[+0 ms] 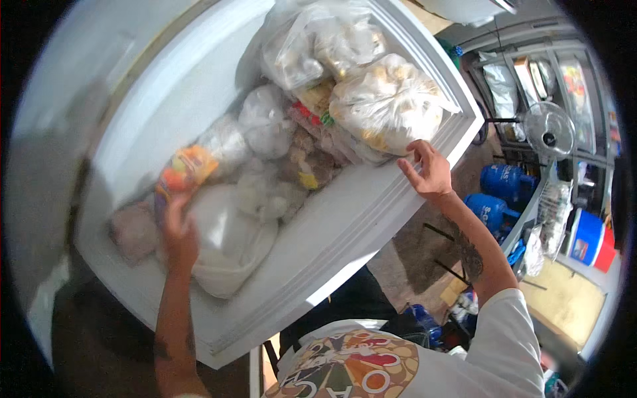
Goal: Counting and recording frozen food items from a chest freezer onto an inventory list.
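Note:
An open white chest freezer [318, 219] holds plastic bags of food. At its left end my left hand [180, 239], slightly blurred, is at the lower end of an orange and purple printed packet [185, 171]; the fingers are partly hidden. A large white plastic bag [231, 248] lies just right of that hand, and a pinkish bagged lump [134, 231] to its left. My right hand [429, 169], fingers apart, rests at the freezer's front rim beside a knotted clear bag [388, 107]. Another clear bag [318, 45] lies behind it, and smaller frosted bags [266, 122] fill the middle.
A wall [50, 124] stands along the freezer's far side. On the right are blue gas cylinders [490, 211], a fan [549, 130], shelves with goods [540, 74], a blue and red cooler box [587, 239] and a pale yellow tabletop [565, 298].

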